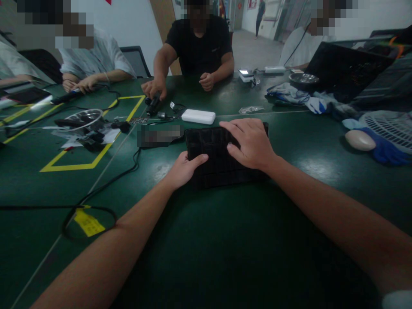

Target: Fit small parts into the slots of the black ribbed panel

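Note:
A black rectangular clutch bag [222,165] with a crocodile-like pattern lies in front of me on the green table [225,240]. My left hand [186,169] grips its left edge, the thumb on top and the other fingers mostly hidden at the side. Across the bag's upper right part rests my right hand [249,143], fingers slightly bent and spread, thumb apart from them. A white power bank [198,116] lies just beyond the bag. What is inside the bag cannot be seen.
A metal bowl [85,120] with black parts stands left, by yellow tape. Black cable [128,167] with a yellow tag runs left of my arm. At right are a white basket [389,128], an oval object [359,140] and gloves [289,94]. People sit opposite; one hand [156,89] touches a black device.

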The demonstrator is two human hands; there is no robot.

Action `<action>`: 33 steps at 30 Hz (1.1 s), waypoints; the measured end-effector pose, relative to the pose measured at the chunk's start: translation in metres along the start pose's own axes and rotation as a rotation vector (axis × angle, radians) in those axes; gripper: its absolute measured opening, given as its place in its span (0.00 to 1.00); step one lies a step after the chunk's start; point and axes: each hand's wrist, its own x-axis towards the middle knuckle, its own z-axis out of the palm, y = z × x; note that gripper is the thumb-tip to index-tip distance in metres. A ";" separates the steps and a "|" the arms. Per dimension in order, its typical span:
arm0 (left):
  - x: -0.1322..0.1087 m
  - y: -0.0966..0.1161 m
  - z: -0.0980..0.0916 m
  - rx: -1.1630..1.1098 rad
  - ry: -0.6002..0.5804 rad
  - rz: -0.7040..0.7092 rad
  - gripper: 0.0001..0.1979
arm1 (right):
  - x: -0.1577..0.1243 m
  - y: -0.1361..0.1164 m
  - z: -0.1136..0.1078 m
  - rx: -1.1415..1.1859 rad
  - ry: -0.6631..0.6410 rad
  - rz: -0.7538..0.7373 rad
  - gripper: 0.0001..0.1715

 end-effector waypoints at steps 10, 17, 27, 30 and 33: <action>0.002 -0.003 -0.001 0.001 0.008 -0.015 0.23 | 0.000 0.001 0.002 -0.006 0.003 0.000 0.33; 0.000 0.000 0.000 0.005 -0.002 -0.009 0.25 | 0.000 -0.001 0.001 -0.014 0.008 0.007 0.32; 0.000 0.001 0.000 0.032 0.005 -0.006 0.24 | 0.000 -0.001 0.002 -0.006 0.011 0.022 0.30; 0.000 0.001 0.000 0.040 0.000 0.012 0.24 | 0.000 -0.001 0.001 0.002 0.014 0.024 0.30; 0.001 -0.001 0.000 0.051 0.004 0.007 0.23 | 0.001 -0.001 0.001 0.007 0.020 0.025 0.29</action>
